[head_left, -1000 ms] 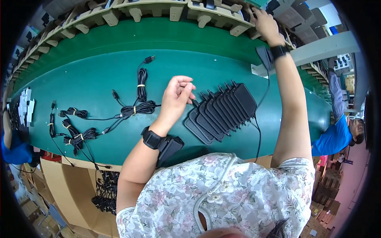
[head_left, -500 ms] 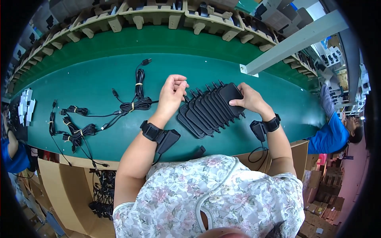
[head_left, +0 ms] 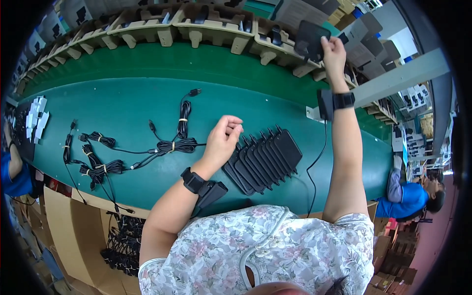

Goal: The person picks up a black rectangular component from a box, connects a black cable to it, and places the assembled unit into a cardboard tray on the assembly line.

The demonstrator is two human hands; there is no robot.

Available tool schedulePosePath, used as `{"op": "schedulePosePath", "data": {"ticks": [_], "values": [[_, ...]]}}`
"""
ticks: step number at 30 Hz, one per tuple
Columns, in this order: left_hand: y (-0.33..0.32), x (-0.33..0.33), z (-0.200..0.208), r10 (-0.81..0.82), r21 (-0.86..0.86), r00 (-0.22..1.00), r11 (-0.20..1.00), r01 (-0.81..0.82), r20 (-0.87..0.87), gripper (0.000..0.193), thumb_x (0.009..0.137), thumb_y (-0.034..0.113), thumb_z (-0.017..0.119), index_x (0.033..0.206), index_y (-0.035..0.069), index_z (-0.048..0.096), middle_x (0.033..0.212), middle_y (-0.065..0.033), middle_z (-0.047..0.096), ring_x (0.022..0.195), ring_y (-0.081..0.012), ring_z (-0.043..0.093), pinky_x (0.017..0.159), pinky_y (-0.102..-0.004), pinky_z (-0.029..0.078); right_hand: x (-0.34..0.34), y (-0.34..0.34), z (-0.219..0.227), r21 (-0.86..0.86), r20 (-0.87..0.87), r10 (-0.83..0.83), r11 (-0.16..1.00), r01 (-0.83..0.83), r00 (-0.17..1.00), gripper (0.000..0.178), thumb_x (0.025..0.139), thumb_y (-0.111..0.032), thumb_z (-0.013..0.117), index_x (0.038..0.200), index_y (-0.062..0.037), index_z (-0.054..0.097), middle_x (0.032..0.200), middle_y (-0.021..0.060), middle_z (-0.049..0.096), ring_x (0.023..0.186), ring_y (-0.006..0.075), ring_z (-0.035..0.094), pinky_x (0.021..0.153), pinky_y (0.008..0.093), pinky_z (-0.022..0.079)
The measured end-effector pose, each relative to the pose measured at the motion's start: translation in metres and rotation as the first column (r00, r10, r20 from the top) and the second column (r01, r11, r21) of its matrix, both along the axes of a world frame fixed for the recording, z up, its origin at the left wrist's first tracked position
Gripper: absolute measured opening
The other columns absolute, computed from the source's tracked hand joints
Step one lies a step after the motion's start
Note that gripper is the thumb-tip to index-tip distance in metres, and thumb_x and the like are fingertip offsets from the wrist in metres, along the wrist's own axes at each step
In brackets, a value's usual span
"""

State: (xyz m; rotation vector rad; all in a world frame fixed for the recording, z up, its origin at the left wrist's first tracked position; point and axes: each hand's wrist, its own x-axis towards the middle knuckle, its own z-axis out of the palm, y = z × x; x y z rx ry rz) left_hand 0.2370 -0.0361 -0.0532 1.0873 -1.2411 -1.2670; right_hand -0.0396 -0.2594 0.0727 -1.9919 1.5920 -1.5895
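Observation:
Out over the tan trays, my right hand [head_left: 333, 53] grips a flat black rectangular device [head_left: 309, 41] by its edge. My left hand [head_left: 222, 141] stays low over the bench with its fingers curled in; whatever they may hold is hidden. Just right of it, several similar flat black devices [head_left: 263, 160] lie overlapped in a slanting row, short black stubs sticking out along both sides. A black cable [head_left: 196, 145] runs from a tied bundle [head_left: 177, 146] and disappears behind my left hand.
More tied black cables [head_left: 101, 166] lie on the green bench [head_left: 147, 189] at left. Tan molded trays [head_left: 211, 29] line its far side. A grey metal beam [head_left: 398, 78] slants in at right. Below stands a cardboard box [head_left: 73, 236]. Co-workers [head_left: 410, 199] sit at both ends.
My right hand has left the row of devices and reached far forward to the trays with a flat black device. My left hand keeps its curled pose beside the row.

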Motion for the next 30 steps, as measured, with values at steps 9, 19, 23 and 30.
{"op": "schedulePosePath", "data": {"ticks": [9,19,23,30], "values": [[0.003,-0.004,0.006,0.029,0.056,0.998,0.998,-0.032,0.060,0.015,0.087,0.010,0.054,0.101,0.003,0.052,0.084,-0.0066,0.060,0.070,-0.0131,0.058,0.062,-0.0254,0.047,-0.041,-0.105,-0.038,0.185,-0.322,-0.207,0.943,0.276,0.924,0.048,0.082,-0.039,0.062,0.105,0.0032,0.057,0.086,0.0169,0.062,0.082,0.0252,0.059,0.073,0.0335,0.044],[0.002,-0.005,0.006,0.078,-0.051,0.985,0.996,-0.071,0.156,0.016,0.088,0.011,0.053,0.101,0.002,0.051,0.085,-0.0067,0.059,0.073,-0.0125,0.058,0.068,-0.0270,0.047,0.044,-0.042,-0.028,-0.281,-0.699,-0.276,0.954,0.101,0.660,0.034,0.076,-0.029,0.068,0.099,-0.0042,0.061,0.085,0.0148,0.061,0.086,0.0305,0.058,0.074,0.0385,0.046],[0.004,-0.002,0.001,0.110,-0.090,0.988,0.991,-0.100,0.110,0.017,0.084,0.009,0.055,0.100,0.002,0.052,0.086,-0.0108,0.059,0.075,-0.0206,0.060,0.069,-0.0314,0.048,0.178,0.036,-0.021,0.030,-0.717,0.397,0.839,-0.543,0.573,0.019,0.074,-0.010,0.064,0.093,-0.0072,0.064,0.093,0.0105,0.060,0.088,0.0286,0.056,0.077,0.0366,0.045],[-0.001,-0.008,-0.011,0.211,-0.284,0.963,0.946,-0.157,0.170,0.019,0.079,0.007,0.055,0.096,0.001,0.051,0.086,-0.0171,0.058,0.082,-0.0369,0.056,0.070,-0.0414,0.046,0.270,0.115,-0.049,0.564,-0.545,0.828,0.247,-0.788,-0.131,0.029,0.071,-0.023,0.068,0.096,-0.0085,0.061,0.088,0.0074,0.059,0.089,0.0257,0.054,0.077,0.0377,0.043]]}}
